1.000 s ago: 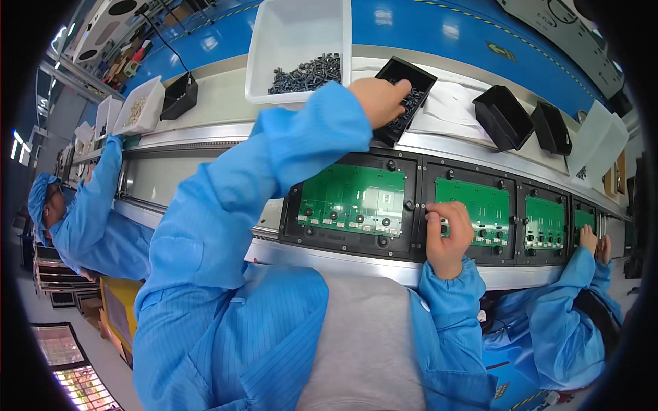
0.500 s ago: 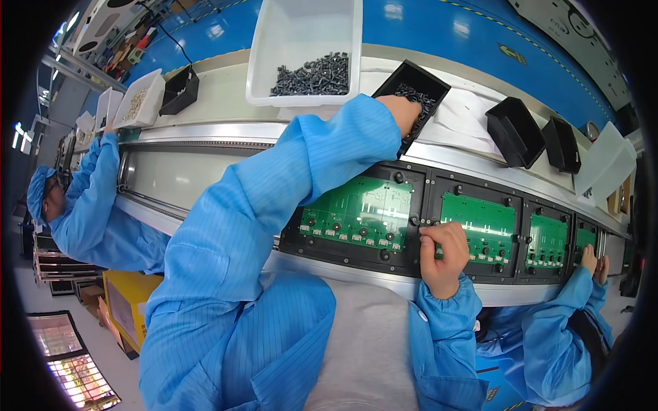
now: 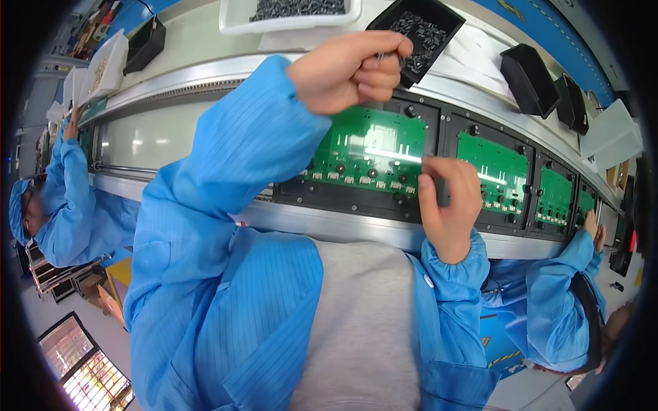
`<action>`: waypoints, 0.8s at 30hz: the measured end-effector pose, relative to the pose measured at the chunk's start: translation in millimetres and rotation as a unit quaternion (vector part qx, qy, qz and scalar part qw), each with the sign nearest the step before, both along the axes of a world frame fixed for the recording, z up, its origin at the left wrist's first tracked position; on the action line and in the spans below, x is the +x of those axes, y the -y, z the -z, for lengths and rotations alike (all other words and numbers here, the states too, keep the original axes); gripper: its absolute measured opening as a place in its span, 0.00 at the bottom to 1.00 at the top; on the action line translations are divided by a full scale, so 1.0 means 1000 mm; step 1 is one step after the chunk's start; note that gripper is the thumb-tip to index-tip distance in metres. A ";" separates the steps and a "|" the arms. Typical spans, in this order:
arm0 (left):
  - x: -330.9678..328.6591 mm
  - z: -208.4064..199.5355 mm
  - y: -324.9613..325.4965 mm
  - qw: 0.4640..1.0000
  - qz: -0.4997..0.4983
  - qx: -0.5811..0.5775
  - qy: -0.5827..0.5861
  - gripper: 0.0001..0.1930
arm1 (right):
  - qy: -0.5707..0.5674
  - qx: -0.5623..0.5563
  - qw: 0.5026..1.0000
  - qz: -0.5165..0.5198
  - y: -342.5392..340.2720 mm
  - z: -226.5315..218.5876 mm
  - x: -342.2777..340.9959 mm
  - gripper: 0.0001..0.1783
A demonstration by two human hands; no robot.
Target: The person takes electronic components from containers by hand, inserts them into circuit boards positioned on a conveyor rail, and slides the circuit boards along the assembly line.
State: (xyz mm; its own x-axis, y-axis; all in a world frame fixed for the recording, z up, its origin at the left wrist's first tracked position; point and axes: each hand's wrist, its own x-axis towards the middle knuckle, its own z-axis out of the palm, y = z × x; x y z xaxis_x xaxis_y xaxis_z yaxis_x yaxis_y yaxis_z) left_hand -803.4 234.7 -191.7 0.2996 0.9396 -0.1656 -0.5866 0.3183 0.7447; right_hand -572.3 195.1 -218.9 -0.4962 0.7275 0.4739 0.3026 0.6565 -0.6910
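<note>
My left hand (image 3: 353,72) is raised above the near edge of a black bin (image 3: 419,40) of small black parts. Its thumb and fingers are pinched; a dark speck shows at the tips, too small to name. Below it lies a green circuit board (image 3: 370,147) in a black fixture frame (image 3: 343,196), with white connectors along its near side. At the board's right edge is my right hand (image 3: 452,205), thumb and forefinger curled close together. Whatever is between those fingertips, if anything, cannot be made out.
More framed green boards (image 3: 492,175) continue rightward along the metal rail. Behind stand a white tub (image 3: 291,26) of black parts, black bins (image 3: 529,81) and a white container (image 3: 611,137). Co-workers in blue sit at left (image 3: 86,212) and right (image 3: 558,315).
My left hand has come out of the black bin, back toward me, and is now pinched above the board's far edge. My right hand stays by the board's right edge. The view has shifted.
</note>
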 end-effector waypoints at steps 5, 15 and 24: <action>0.014 0.021 0.069 0.986 0.018 -0.031 0.162 0.07 | -0.040 -0.196 0.980 -0.001 0.015 -0.014 -0.032 0.11; 0.022 0.039 0.120 0.984 -0.106 -0.072 0.125 0.08 | -0.051 -0.293 0.954 -0.046 0.025 -0.001 -0.068 0.08; 0.008 0.057 0.119 0.936 -0.069 -0.193 0.287 0.10 | 0.134 -0.128 0.982 0.024 0.000 0.011 -0.021 0.05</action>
State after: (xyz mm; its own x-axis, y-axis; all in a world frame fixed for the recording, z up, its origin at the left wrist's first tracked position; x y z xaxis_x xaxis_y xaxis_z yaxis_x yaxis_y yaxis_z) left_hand -795.8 115.6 -248.7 0.3241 0.8793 -0.3490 -0.9100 0.3906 0.1391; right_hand -593.2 195.2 -230.4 -0.5402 0.8315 0.1293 0.5219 0.4516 -0.7236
